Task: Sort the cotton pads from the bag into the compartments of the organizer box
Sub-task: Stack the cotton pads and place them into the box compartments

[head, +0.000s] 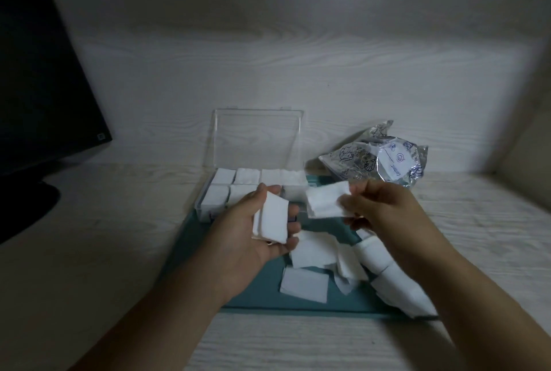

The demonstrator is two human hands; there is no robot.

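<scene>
Your left hand (262, 230) cups a small stack of white square cotton pads (272, 221), right hand (378, 206) fingers pinching another pad (326, 200); square edges, then seat flat in the clear plastic organizer box (253, 188).

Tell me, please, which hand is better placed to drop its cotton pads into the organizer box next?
Probably the left hand: it holds a small stack of pads right at the organizer box. The right hand pinches its pads further right.
</scene>
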